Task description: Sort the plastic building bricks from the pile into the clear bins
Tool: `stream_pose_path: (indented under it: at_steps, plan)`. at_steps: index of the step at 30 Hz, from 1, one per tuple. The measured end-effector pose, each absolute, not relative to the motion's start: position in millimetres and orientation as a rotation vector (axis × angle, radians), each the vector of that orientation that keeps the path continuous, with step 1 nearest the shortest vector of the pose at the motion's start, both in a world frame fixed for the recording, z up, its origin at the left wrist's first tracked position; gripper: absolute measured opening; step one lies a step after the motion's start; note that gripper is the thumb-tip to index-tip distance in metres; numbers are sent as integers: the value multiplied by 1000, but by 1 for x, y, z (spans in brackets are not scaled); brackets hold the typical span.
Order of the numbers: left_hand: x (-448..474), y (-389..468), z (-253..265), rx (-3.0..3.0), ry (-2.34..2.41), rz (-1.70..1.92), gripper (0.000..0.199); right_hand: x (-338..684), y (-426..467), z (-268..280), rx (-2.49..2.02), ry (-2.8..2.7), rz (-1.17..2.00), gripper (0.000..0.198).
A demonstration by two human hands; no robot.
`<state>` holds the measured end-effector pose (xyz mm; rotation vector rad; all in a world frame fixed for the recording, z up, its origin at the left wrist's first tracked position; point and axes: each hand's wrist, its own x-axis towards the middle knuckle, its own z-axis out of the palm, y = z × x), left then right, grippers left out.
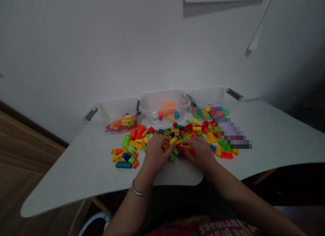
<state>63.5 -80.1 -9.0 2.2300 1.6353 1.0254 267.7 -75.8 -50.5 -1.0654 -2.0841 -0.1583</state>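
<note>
A heap of coloured toy bricks (pixel 177 136) lies spread over the middle of a white table (pixel 76 168). My left hand (pixel 156 151) rests palm down on the bricks near the heap's middle, fingers curled among them. My right hand (pixel 200 151) lies just to its right, fingertips meeting the left hand's over a yellow brick (pixel 173 140). Whether either hand grips a brick is hidden by the fingers. A silver bangle (pixel 139 191) circles my left wrist.
Three clear plastic bins stand along the wall: the left bin (pixel 114 109) with red and yellow pieces, the middle bin (pixel 165 100) with an orange piece, the right bin (pixel 210 94) with round coloured pieces. A teal brick (pixel 123 164) lies front left. A blurred patch (pixel 232 134) lies right of the heap.
</note>
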Motion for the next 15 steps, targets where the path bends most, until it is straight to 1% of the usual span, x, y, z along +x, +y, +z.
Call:
stream_pose_path:
  at_steps: [3,7,10,12,15]
  plan:
    - [40,-70,1,1999,1598,1297,19,268,-76,-50,-1052,-2101,-151,16]
    - [5,-54,25,1611,1543,1595,31,269,-77,-49,-1016,-2097,-148,15]
    - [-21,-40,42,1476,1627,1893,29,270,-78,-47,-1010,-2094,-131,16]
    - [-37,-30,50,1464,1824,1950,26,271,-78,-47,-1020,-2101,-113,16]
    - [-54,-16,58,1651,2119,1918,24,271,-78,-46,-1024,-2109,-113,16]
